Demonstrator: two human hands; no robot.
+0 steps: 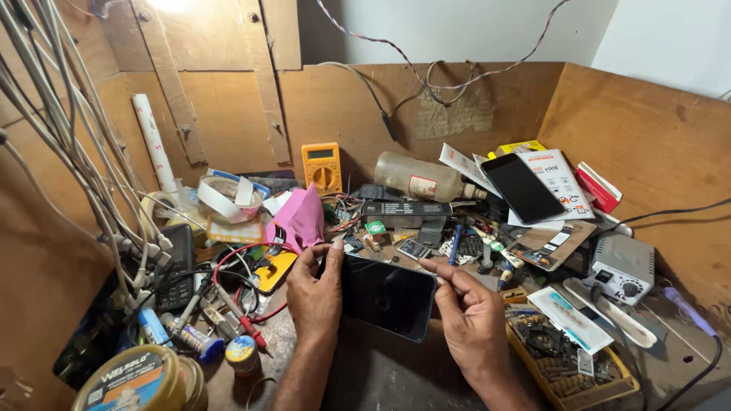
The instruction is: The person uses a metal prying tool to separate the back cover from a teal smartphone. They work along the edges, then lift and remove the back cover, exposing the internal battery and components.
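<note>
A black smartphone (388,295) with a dark glossy screen is held flat over the middle of the cluttered wooden bench. My left hand (316,293) grips its left edge, thumb on top. My right hand (468,312) sits at its right edge, index finger stretched along the upper right corner, fingers curled as if pinching something thin that I cannot make out. Both forearms come in from the bottom edge.
A yellow multimeter (321,166), a lying plastic bottle (419,179) and a second dark phone (523,187) rest at the back. A grey soldering station (623,266) and a yellow parts tray (571,365) are to the right. Hanging white cables (84,152) and a solder spool (133,380) are to the left.
</note>
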